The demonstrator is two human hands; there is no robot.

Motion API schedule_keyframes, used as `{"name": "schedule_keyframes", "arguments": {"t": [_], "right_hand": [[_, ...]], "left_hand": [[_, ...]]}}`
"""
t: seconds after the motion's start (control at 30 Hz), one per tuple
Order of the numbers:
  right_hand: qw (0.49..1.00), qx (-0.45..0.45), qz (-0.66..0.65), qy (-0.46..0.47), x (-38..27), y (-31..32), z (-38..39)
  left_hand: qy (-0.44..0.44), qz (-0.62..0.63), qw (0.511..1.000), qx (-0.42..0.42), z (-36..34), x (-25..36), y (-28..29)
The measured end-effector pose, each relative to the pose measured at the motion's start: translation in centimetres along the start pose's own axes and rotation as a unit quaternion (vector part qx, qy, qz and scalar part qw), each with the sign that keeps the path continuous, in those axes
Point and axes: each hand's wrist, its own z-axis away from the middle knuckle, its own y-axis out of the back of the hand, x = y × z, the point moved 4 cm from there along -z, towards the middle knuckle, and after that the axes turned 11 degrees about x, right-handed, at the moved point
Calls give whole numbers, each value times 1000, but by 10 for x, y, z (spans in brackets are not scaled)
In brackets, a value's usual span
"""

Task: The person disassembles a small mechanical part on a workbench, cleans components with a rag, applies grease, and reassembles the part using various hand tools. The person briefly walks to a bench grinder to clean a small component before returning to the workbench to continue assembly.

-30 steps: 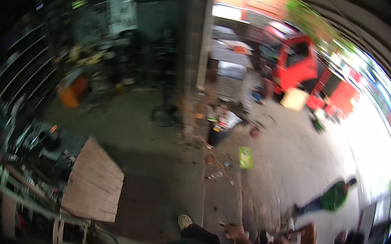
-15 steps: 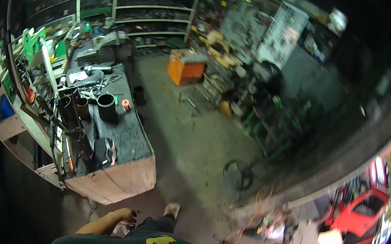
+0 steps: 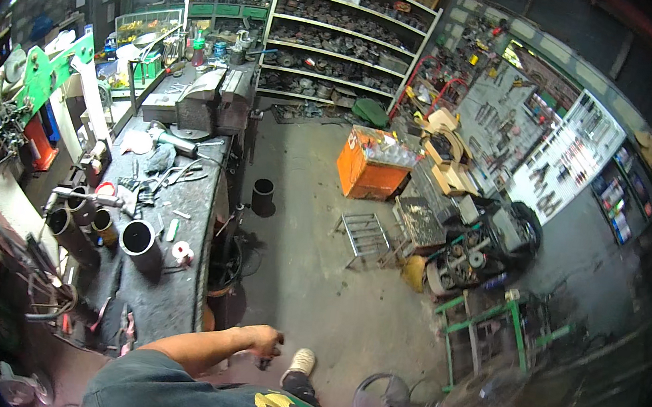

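My left hand [image 3: 265, 343] hangs low beside my body at the end of a bare forearm, over the concrete floor. Its fingers are curled and a small dark object [image 3: 264, 363] pokes out under the fist. A light shoe [image 3: 298, 361] on my foot is just right of it. The hand is close to the near end of the long dark workbench [image 3: 170, 298]. My right hand is out of the picture. A dark shirt with yellow print fills the bottom edge.
The workbench carries steel pipes [image 3: 137, 240], a tape roll [image 3: 181, 251], hand tools and a big vise [image 3: 207, 103]. On the floor are a black cylinder [image 3: 262, 195], an orange crate [image 3: 372, 167], a wire rack [image 3: 364, 236], a green frame [image 3: 489, 323] and a wire ring [image 3: 380, 395]. Shelves line the back.
The view has swung from the street-side opening round to the workshop interior. The workbench has come closer and my left arm has moved forward, now further right in the view.
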Motion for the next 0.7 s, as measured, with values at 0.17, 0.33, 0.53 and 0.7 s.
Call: {"name": "schedule_keyframes", "arguments": {"t": [0.17, 0.33, 0.53, 0.7], "right_hand": [[1000, -1, 15, 24, -106, 3, -179], [996, -14, 41, 77, -216, -8, -392], [990, 84, 50, 105, -349, 31, -706], [972, -15, 52, 230, -650, -110, -738]], "left_hand": [[125, -15, 992, -14, -93, -96, 7], [213, 28, 970, 117, -102, -170, 58], [328, 123, 925, 145, -240, -180, 205], [413, 157, 877, 188, -304, -236, 330]]}}
